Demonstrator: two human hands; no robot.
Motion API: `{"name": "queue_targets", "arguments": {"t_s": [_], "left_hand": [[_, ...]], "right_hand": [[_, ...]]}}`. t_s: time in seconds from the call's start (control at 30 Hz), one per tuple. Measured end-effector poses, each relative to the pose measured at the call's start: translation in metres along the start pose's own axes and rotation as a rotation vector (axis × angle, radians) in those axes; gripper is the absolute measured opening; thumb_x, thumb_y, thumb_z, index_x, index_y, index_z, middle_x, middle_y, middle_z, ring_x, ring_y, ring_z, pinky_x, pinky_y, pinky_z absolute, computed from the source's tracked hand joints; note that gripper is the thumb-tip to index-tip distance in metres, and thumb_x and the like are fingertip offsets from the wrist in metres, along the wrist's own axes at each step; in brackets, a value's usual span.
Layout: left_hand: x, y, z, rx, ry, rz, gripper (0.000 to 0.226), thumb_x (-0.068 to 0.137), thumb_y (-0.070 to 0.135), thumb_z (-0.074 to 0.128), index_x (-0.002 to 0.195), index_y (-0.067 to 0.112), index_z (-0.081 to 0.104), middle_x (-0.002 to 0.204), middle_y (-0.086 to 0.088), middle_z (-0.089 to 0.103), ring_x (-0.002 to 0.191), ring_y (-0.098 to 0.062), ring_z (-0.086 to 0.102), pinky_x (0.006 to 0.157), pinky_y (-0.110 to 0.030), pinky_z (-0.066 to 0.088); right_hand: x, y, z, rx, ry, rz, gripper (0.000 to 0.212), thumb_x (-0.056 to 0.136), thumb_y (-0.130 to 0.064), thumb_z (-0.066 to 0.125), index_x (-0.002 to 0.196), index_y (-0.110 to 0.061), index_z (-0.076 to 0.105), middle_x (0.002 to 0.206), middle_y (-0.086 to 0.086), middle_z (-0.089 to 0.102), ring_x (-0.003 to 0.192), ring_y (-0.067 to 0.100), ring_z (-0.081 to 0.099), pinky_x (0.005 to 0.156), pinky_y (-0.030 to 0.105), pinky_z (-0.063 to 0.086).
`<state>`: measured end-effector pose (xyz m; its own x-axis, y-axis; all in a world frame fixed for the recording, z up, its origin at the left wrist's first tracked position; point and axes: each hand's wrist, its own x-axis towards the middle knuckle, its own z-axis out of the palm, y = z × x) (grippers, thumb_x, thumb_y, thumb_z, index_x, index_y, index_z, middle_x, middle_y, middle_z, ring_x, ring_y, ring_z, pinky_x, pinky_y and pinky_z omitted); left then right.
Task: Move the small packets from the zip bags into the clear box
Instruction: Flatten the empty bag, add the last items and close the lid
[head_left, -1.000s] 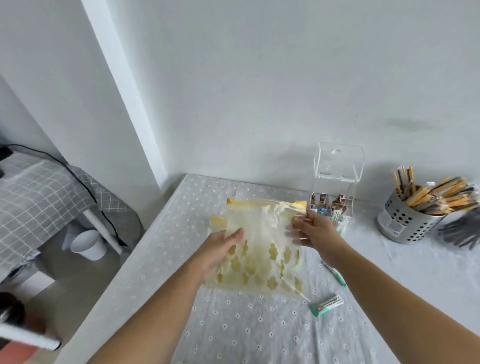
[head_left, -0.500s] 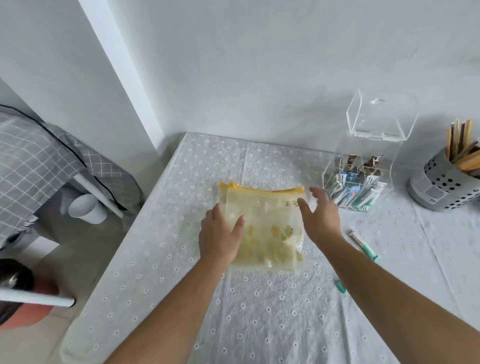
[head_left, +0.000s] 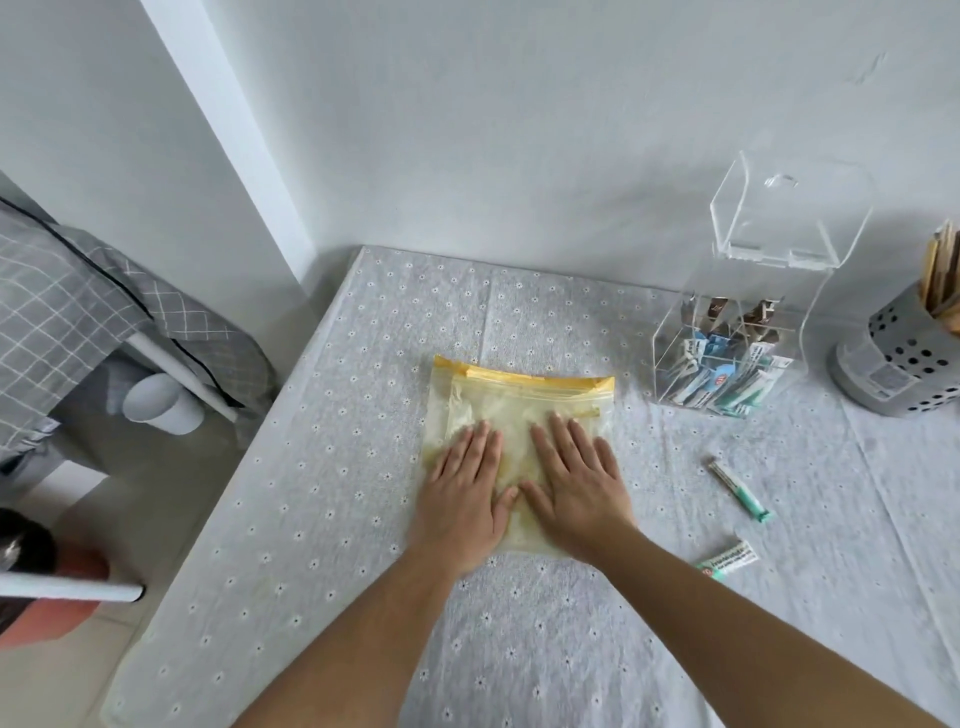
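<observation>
Zip bags (head_left: 519, 400): near half is hidden under the left hand (head_left: 462, 499) and right hand (head_left: 576, 488), both flat on top. Yellow strips sit offset, so it's a stack, but I can't tell the count. The plastic is cloudy and the contents are unreadable. Packets (head_left: 727, 384) in the clear box (head_left: 670, 358) are too small to read or count. Same for the print on the long packet (head_left: 740, 488) and the short packet (head_left: 728, 558). Grey holder (head_left: 904, 358) and its sticks (head_left: 940, 275) are cut by the right edge. Dark-and-reddish shape (head_left: 31, 587) bottom-left is cropped and blurred, can't identify. Forearms run off the bottom edge.
</observation>
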<state>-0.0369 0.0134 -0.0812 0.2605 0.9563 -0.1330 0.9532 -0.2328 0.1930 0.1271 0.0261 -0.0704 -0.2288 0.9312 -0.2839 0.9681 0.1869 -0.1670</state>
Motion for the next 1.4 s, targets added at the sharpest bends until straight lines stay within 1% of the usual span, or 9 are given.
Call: {"name": "queue_targets", "arguments": {"t_s": [0.23,0.37,0.5,0.67,0.77,0.9,1.17,1.27,1.4], "left_hand": [[0.0,0.001,-0.002,0.029,-0.032,-0.012,0.072,0.084,0.057,-0.016,0.146,0.02,-0.016,0.157,0.002,-0.016,0.146,-0.016,-0.015,0.121,-0.038,0.0],[0.005,0.001,-0.011,0.044,-0.144,-0.021,0.066,0.095,0.053,0.007,0.148,0.02,-0.014,0.157,0.002,-0.019,0.145,-0.014,-0.017,0.121,-0.035,-0.005],[0.012,0.009,-0.034,0.019,-0.24,-0.062,0.068,0.098,0.048,0.026,0.15,0.018,-0.004,0.16,0.001,-0.011,0.147,-0.015,-0.008,0.119,-0.035,0.002],[0.008,0.065,-0.05,-0.037,-0.067,-0.019,0.062,0.096,0.041,0.037,0.149,0.016,0.015,0.16,-0.001,0.007,0.147,-0.016,0.005,0.119,-0.035,0.01],[0.008,0.112,-0.046,-0.067,-0.097,0.066,0.053,0.095,0.039,0.04,0.142,0.017,0.031,0.158,-0.004,0.016,0.146,-0.018,0.01,0.117,-0.036,0.015],[0.01,0.159,-0.034,-0.086,-0.125,0.14,0.048,0.092,0.042,0.046,0.133,0.019,0.045,0.153,-0.001,0.028,0.142,-0.017,0.018,0.114,-0.036,0.019],[0.0,0.202,-0.006,0.004,-0.098,0.201,0.025,0.091,0.036,0.05,0.105,0.017,0.059,0.118,0.002,0.054,0.116,-0.02,0.044,0.096,-0.034,0.033],[-0.003,0.207,-0.011,-0.014,-0.105,0.152,0.022,0.093,0.032,0.047,0.103,0.016,0.058,0.11,0.0,0.059,0.106,-0.02,0.051,0.089,-0.032,0.037],[0.001,0.21,-0.032,-0.229,-0.136,0.017,0.009,0.091,0.022,0.054,0.093,0.013,0.057,0.09,-0.005,0.068,0.079,-0.021,0.062,0.072,-0.033,0.05]], "right_hand": [[0.002,0.004,0.003,-0.031,0.011,-0.022,0.07,0.087,-0.061,-0.005,0.147,-0.029,-0.02,0.155,-0.003,-0.027,0.144,0.017,-0.022,0.119,0.04,-0.01],[-0.002,0.014,-0.006,-0.049,-0.056,-0.089,0.079,0.08,-0.065,-0.01,0.149,-0.027,-0.015,0.157,-0.004,-0.022,0.142,0.012,-0.022,0.118,0.036,-0.01],[-0.02,0.038,-0.03,0.038,-0.077,-0.082,0.061,0.097,-0.051,0.029,0.15,-0.025,0.015,0.161,-0.007,0.008,0.148,0.011,0.006,0.12,0.034,0.008],[-0.049,0.093,-0.055,0.297,0.216,0.155,0.038,0.095,-0.035,0.047,0.13,-0.021,0.053,0.138,-0.002,0.052,0.128,0.017,0.046,0.104,0.03,0.037],[-0.066,0.134,-0.059,0.374,0.285,0.338,0.034,0.093,-0.033,0.053,0.123,-0.018,0.06,0.129,0.003,0.059,0.119,0.021,0.053,0.098,0.032,0.043],[-0.081,0.166,-0.05,0.311,0.182,0.4,0.038,0.091,-0.043,0.052,0.12,-0.02,0.059,0.123,0.001,0.058,0.115,0.021,0.053,0.092,0.033,0.046],[-0.083,0.179,-0.042,0.24,0.182,0.329,0.017,0.088,-0.026,0.055,0.099,-0.017,0.064,0.107,0.0,0.062,0.102,0.021,0.055,0.078,0.029,0.043],[-0.087,0.189,-0.052,0.441,0.153,0.339,0.005,0.084,-0.016,0.058,0.088,-0.017,0.061,0.088,0.004,0.064,0.079,0.023,0.058,0.061,0.027,0.04],[-0.092,0.202,-0.074,0.772,0.175,0.231,0.007,0.079,-0.006,0.069,0.076,-0.012,0.066,0.073,0.002,0.064,0.067,0.016,0.058,0.059,0.021,0.045]]}}
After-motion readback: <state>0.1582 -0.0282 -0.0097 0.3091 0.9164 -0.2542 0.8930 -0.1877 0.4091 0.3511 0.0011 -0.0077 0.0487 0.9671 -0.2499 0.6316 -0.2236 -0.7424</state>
